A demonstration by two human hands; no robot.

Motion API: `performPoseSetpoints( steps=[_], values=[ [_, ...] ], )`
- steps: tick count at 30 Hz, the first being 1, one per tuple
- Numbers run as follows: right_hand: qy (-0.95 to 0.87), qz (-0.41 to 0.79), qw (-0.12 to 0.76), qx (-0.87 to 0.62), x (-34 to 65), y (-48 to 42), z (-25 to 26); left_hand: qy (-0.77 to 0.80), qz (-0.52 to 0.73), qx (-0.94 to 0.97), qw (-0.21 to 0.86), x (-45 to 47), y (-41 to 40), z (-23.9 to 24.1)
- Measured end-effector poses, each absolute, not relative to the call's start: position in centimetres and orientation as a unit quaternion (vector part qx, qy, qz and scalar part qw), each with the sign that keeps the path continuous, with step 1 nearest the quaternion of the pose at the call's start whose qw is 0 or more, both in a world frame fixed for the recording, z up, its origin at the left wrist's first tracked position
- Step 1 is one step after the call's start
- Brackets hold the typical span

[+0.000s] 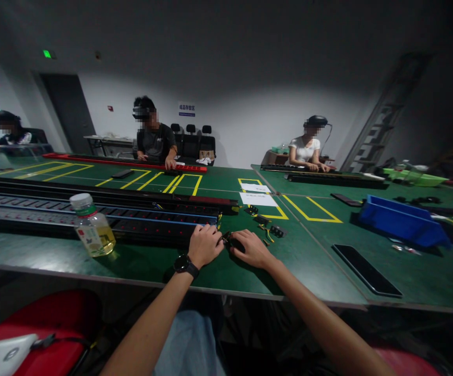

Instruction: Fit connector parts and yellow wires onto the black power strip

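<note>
My left hand (206, 245), with a black watch on its wrist, rests at the right end of a long black rail (164, 230) that has blue edges and small red dots. Its fingers are curled around a small dark piece at the rail's end. Close beside it, my right hand (250, 247) is closed too, fingers bent over something small and dark that I cannot make out. The fingertips of both hands nearly meet. Just beyond them lie several small black plates (277, 231) with yellow and dark wires.
A drink bottle (92, 227) stands before the rail. To the right are a phone (366, 269) and a blue bin (402, 219). White paper labels (258, 199) lie on the green table (305, 261). Co-workers (154, 136) sit across it.
</note>
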State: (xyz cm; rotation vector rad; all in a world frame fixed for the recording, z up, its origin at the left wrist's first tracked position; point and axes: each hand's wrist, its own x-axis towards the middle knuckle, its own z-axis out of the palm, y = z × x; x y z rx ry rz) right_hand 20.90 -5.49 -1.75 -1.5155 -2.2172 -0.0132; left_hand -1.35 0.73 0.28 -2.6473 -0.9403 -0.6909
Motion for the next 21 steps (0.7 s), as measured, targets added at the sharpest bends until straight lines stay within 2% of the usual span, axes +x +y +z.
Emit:
performPoseSetpoints(
  steps=[21],
  values=[
    [-0.801,0.001,0.240,-0.548,21.05,-5.32,-2.04,-0.336,-0.244,-0.903,0.113,-1.27,0.75,0.16]
  ],
)
